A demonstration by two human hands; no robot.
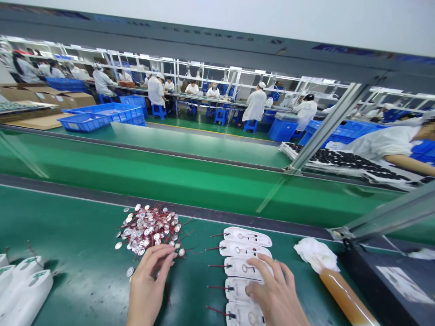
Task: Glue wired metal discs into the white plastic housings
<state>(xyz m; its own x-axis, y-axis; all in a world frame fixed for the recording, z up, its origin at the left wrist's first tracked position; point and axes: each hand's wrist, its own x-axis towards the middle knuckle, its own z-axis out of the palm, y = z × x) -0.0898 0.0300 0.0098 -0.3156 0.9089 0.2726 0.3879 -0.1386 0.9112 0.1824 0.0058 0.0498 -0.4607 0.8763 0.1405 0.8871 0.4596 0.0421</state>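
Observation:
A heap of small round silver discs with red wires [149, 228] lies on the green bench [78, 235]. My left hand [149, 280] reaches to the near edge of the heap, fingertips touching the discs there; whether it grips one I cannot tell. To the right, a column of several white plastic housings [246, 251] with red wires sticking out left lies flat. My right hand [277, 294] rests on the lower housings, fingers spread over them.
More white housings [22, 285] lie at the bench's left edge. An amber tube capped with white cloth [335, 280] lies right of my right hand. A green conveyor [170, 176] runs beyond the bench. Another worker's arm [408, 163] and trays of black parts are at right.

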